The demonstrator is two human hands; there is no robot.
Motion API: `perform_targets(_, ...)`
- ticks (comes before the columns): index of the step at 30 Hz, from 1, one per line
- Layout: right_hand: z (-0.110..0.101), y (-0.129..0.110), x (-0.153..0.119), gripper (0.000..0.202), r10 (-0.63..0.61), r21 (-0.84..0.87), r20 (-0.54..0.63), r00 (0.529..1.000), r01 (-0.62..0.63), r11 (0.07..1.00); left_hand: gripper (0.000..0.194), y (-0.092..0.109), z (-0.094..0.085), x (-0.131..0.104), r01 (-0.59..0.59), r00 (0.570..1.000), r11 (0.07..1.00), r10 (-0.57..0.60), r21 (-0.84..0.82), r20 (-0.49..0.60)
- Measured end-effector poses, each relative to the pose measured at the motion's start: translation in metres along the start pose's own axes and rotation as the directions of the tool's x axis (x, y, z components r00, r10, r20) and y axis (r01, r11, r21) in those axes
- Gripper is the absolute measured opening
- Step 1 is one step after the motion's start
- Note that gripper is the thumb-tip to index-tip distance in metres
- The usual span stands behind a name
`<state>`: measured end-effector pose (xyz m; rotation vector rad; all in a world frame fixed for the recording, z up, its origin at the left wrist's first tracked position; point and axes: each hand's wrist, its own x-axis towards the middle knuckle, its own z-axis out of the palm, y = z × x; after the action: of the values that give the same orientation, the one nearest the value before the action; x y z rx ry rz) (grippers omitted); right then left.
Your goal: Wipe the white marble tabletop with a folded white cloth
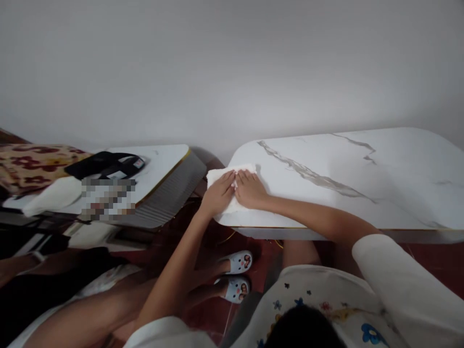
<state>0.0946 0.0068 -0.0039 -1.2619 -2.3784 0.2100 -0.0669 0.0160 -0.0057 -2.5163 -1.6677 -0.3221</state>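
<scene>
A white folded cloth (218, 175) lies on the left end of a white marble-patterned table (344, 183), near its rounded corner. My left hand (218, 195) rests flat on the cloth with fingers together. My right hand (250, 189) lies right beside it, palm down, covering the cloth's right part. The two hands touch each other at the fingers. Both press down rather than grip.
A second white table (165, 162) stands to the left, holding a black bag (105, 164), a floral cloth (32, 166) and a white bundle (54, 195). Between the tables is red floor, with feet in pale blue slippers (237, 275). A plain wall runs behind.
</scene>
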Motion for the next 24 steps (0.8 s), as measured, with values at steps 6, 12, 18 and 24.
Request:
perform_targets(6,0.014,0.039,0.079,0.053,-0.016,-0.039,-0.028,0.999,0.015,0.999,0.057,-0.043,0.018,0.077,0.003,1.0,1.0,-0.003,0.025,-0.021)
perform_targets(12,0.017,0.093,0.138,0.051,0.008,-0.085,-0.095,0.995,-0.016,0.996,0.054,-0.063,0.036,0.161,-0.048,0.998,0.998,0.049,0.038,-0.038)
perform_targets(18,0.006,0.148,0.16,0.047,0.11,-0.079,-0.143,0.984,-0.122,0.989,0.053,-0.039,0.048,0.23,-0.06,0.998,0.996,0.059,0.07,0.011)
perform_targets(24,-0.004,0.174,0.125,0.051,0.135,-0.097,-0.172,0.976,-0.153,0.983,0.054,0.001,0.051,0.233,-0.192,0.981,0.981,0.191,0.039,0.006)
